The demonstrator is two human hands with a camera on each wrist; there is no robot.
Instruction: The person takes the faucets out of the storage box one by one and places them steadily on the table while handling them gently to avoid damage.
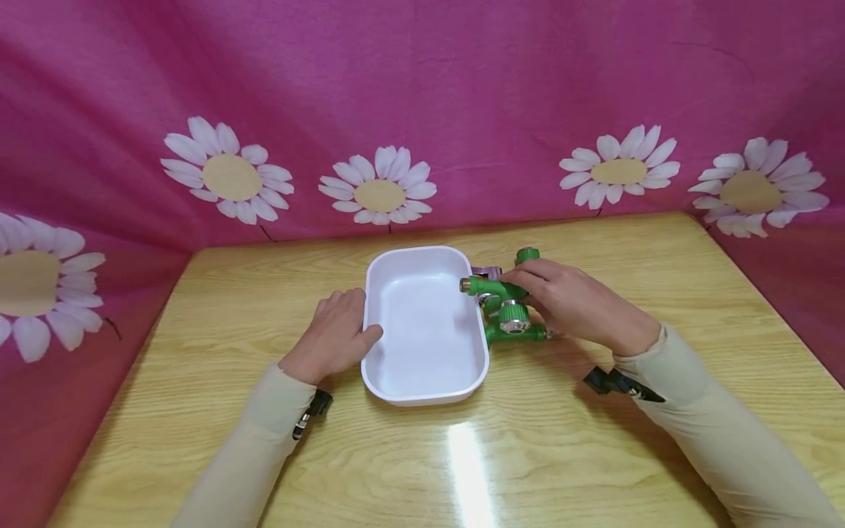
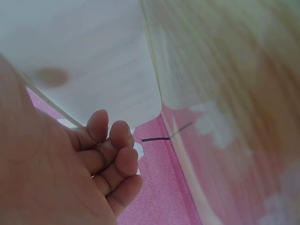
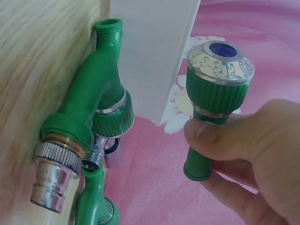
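Observation:
A white rectangular plastic tub [image 1: 425, 330] stands on the table. My left hand [image 1: 335, 334] grips its left wall, thumb over the rim and fingers along the outside. In the left wrist view the fingertips [image 2: 126, 161] are bent close to the tub's wall [image 2: 93, 42]. My right hand [image 1: 561, 301] pinches a green tap [image 1: 491, 287] with a ribbed, silver-topped knob, held up by the tub's right rim. Below it another green tap [image 1: 518, 334] lies beside the tub. The right wrist view shows that lying tap [image 3: 93, 84] with a metal hose connector on its end.
A purple-handled piece [image 1: 487, 273] and more green fittings [image 3: 93, 197] lie close along the tub's right side. The wooden table [image 1: 251, 293] ends at a pink daisy-print cloth [image 1: 488, 110] behind and at both sides.

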